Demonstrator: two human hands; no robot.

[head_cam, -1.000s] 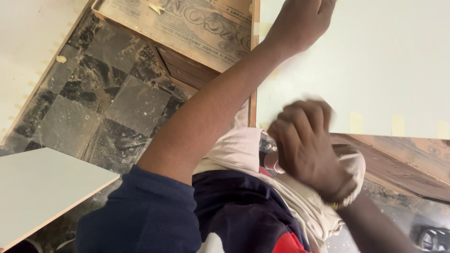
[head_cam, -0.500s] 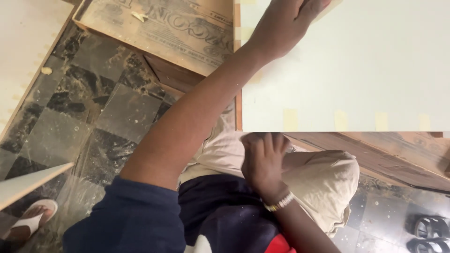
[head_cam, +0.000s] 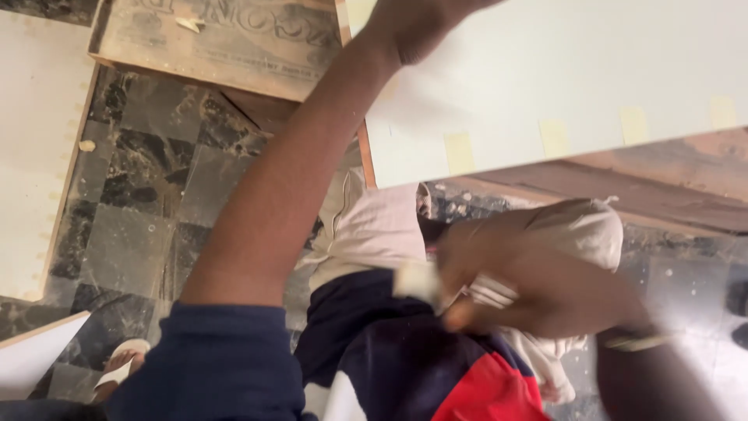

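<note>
The white board [head_cam: 561, 70], the biggest thing in view, fills the frame from twelve o'clock round to three o'clock; strips of pale tape [head_cam: 460, 152] sit along its lower edge, and a bare wooden surface [head_cam: 662, 187] shows just under it. The left hand [head_cam: 421, 27] reaches up at twelve o'clock and rests on the board near its left edge; the fingers run out of the top of the frame, so whether they are spread or curled cannot be told. The dark marble floor [head_cam: 148, 195] lies at nine o'clock, with another pale panel [head_cam: 35, 148] along its far left and a shallow wooden tray lined with old newspaper [head_cam: 226, 43] at eleven o'clock. The right hand [head_cam: 538, 281], blurred, sits at four o'clock close to the body, its fingers curled around a small whitish piece [head_cam: 421, 281] pinched near the fingertips; what that piece is cannot be made out. A sandalled foot [head_cam: 121, 362] shows at seven o'clock.
</note>
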